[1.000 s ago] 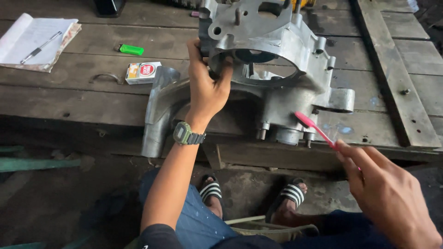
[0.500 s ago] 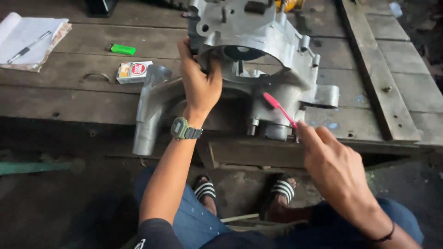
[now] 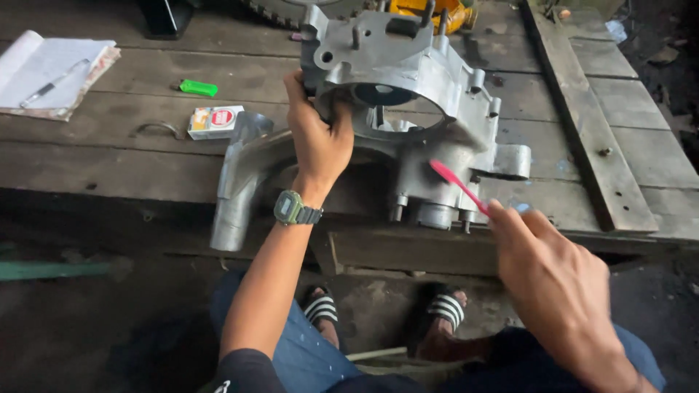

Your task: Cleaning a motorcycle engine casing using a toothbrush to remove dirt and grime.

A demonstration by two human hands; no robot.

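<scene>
Left hand: the left hand (image 3: 318,142) is clamped on the left rim of the grey cast engine casing (image 3: 408,94), fingers curled over the edge by the large round opening; a green wristwatch (image 3: 293,209) is worn on that wrist.
Right hand: the right hand (image 3: 561,280) is closed round the handle of a pink toothbrush (image 3: 459,188); the handle end is hidden in the fist.
Brush: the head is held up-left, touching or just off the casing's lower right wall; contact cannot be told for sure.
Change: against the earlier views, the right hand has been brought up from the lower right and the brush head carried onto the casing's side; the left-hand grip is unchanged.
Meaning: brushing of the casing's lower right face is judged to be in hand or just starting, with the casing steadied by the left hand.
Casing position: stood on the front edge of the wooden bench (image 3: 145,167), overhanging toward the person's knees.
Nearby: a grey metal elbow pipe (image 3: 237,185) is leaned just left of the casing.
Further out: a small white-and-red box (image 3: 215,121), a green lighter (image 3: 198,88), a notebook with pen (image 3: 51,76) at far left.
Below: striped sandals (image 3: 444,309) are seen on the floor.
</scene>
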